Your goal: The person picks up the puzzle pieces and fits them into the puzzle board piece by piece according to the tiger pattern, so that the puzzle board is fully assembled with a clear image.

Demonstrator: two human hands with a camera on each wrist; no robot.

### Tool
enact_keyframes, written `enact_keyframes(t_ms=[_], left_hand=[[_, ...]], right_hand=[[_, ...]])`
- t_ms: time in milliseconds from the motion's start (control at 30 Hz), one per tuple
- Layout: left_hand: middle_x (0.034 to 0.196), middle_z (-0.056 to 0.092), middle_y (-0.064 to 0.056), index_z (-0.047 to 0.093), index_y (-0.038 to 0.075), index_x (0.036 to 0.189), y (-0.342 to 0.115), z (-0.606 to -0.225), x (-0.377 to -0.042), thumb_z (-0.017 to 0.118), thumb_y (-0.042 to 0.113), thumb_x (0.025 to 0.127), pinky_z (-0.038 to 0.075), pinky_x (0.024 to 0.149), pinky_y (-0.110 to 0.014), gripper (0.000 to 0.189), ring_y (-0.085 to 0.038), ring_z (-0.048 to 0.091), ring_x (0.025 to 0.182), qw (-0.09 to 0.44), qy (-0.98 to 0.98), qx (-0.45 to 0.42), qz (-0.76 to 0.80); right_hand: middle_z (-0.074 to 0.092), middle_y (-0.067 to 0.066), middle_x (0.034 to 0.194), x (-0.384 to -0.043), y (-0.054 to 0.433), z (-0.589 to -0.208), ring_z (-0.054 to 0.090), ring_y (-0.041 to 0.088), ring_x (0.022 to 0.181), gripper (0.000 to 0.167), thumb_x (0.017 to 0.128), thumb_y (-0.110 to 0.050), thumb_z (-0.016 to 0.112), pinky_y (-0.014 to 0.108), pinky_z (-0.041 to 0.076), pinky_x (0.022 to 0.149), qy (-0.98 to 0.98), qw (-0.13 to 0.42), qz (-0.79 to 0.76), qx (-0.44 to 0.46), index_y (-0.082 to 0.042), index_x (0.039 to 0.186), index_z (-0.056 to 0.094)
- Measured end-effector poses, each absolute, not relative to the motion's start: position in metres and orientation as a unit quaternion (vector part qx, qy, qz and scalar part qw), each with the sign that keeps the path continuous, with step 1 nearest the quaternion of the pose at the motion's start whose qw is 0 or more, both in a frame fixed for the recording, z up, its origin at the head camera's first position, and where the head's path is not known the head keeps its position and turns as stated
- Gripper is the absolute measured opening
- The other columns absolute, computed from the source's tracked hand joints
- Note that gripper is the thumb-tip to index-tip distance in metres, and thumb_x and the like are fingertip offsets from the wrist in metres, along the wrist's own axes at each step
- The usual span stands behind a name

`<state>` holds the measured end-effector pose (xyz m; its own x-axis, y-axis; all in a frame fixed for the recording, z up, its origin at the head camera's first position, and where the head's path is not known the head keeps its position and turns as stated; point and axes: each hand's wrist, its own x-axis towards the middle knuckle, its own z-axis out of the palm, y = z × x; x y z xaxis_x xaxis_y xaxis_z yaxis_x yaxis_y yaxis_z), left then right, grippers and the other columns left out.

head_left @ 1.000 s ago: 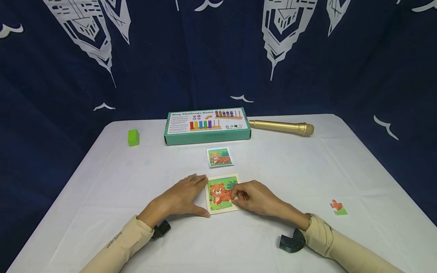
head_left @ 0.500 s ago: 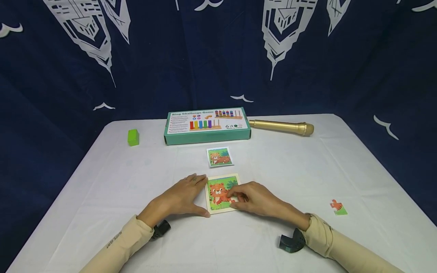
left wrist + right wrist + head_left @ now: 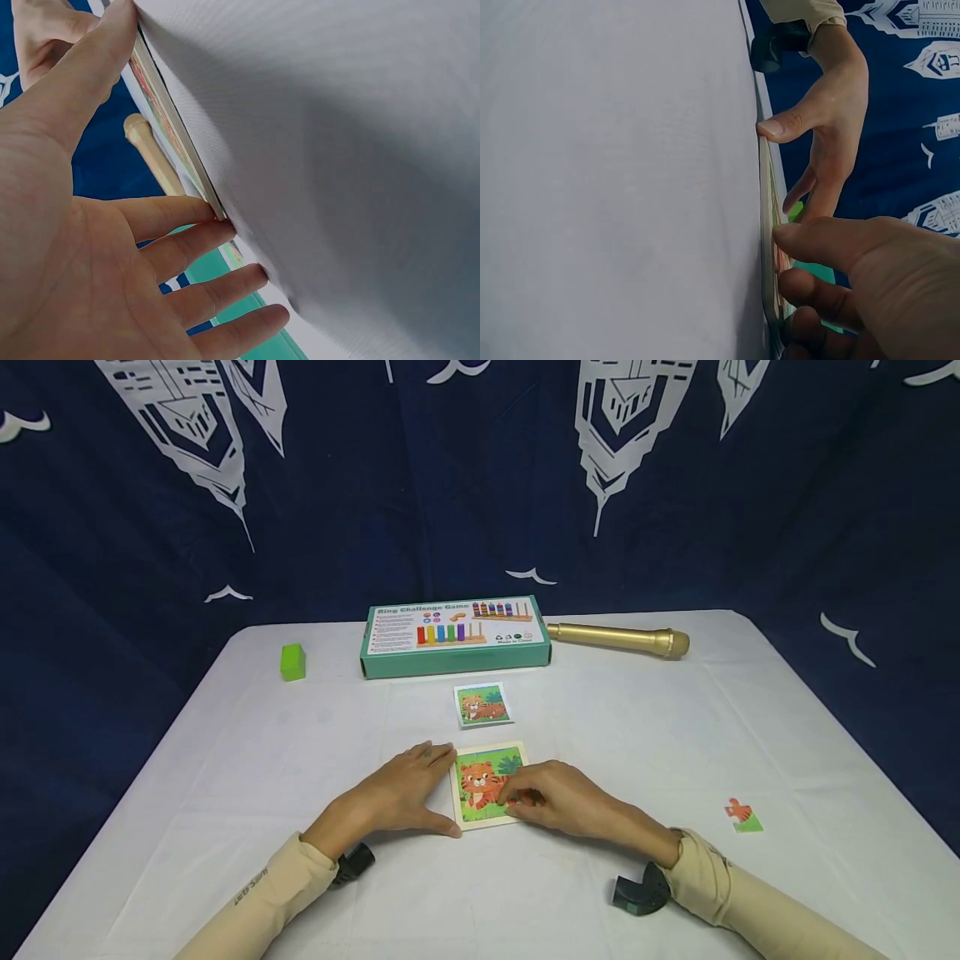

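Observation:
A square tiger jigsaw puzzle in a pale wooden tray [image 3: 464, 821] lies flat on the table. My left hand [image 3: 401, 789] rests along the tray's left side, fingers extended; in the left wrist view the thumb and forefinger [image 3: 169, 214] touch two corners of its edge. My right hand [image 3: 558, 797] bends over the right part of the picture, pinching a small puzzle piece [image 3: 779, 260] low over the tray between thumb and fingers. That piece is mostly hidden by the fingers. A loose orange and green puzzle piece [image 3: 743, 816] lies well to the right.
Just behind the tray sits a small tiger picture card [image 3: 483, 705]. Farther back are a teal Ring Challenge Game box [image 3: 456, 639], a gold microphone [image 3: 618, 639] and a green block [image 3: 293, 662]. A dark blue printed cloth [image 3: 420, 485] hangs behind the table.
My right hand's fingertips have shifted slightly left over the puzzle, with small finger movements there. The left hand, the tray and the loose piece have stayed in place.

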<state>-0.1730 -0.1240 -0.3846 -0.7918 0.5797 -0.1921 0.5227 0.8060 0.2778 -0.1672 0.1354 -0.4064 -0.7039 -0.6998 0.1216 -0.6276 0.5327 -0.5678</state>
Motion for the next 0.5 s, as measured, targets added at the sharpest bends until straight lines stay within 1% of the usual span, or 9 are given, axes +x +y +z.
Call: enact_keyframes(t_ms=[133,267,433,500], left_hand=[[0.154,0.032,-0.009,0.035,0.003,0.147,-0.124,-0.3845,-0.1731,0.074,0.063,0.069,0.027,0.113,-0.05,0.107,-0.038,0.026,0.142,0.133,0.941,0.293,0.107],[0.154,0.033,-0.01,0.035,0.002,0.147,-0.1237,-0.3855,-0.1737,0.075,0.063,0.069,0.027,0.113,-0.05,0.107,-0.038,0.026,0.141,0.132,0.941,0.293,0.109],[0.154,0.032,-0.009,0.035,0.003,0.148,-0.1241,-0.3867,-0.1739,0.074,0.065,0.069,0.027,0.113,-0.049,0.108,-0.037,0.026,0.142,0.132,0.941,0.292,0.108],[0.154,0.032,-0.009,0.034,0.003,0.148,-0.1243,-0.3871,-0.1739,0.074,0.065,0.069,0.026,0.113,-0.049,0.108,-0.037,0.025,0.142,0.132,0.941,0.294,0.107]], right_hand=[[0.067,-0.015,0.088,-0.1689,0.1384,-0.4043,0.051,-0.001,0.071,0.011,0.087,-0.016,0.071,0.018,0.045,0.063,0.867,0.073,-0.301,-0.389,-0.018,0.096,0.076],[0.069,-0.013,0.093,-0.1703,0.1415,-0.4036,0.054,0.0,0.076,0.013,0.087,-0.015,0.071,0.02,0.048,0.069,0.863,0.089,-0.304,-0.394,-0.016,0.099,0.077],[0.069,-0.01,0.1,-0.1716,0.1442,-0.4032,0.054,0.001,0.08,0.018,0.089,-0.015,0.068,0.02,0.048,0.072,0.859,0.116,-0.308,-0.393,-0.017,0.106,0.075],[0.069,-0.01,0.102,-0.1723,0.1455,-0.4023,0.054,0.002,0.079,0.02,0.089,-0.015,0.068,0.02,0.049,0.071,0.854,0.125,-0.316,-0.393,-0.017,0.108,0.075]])
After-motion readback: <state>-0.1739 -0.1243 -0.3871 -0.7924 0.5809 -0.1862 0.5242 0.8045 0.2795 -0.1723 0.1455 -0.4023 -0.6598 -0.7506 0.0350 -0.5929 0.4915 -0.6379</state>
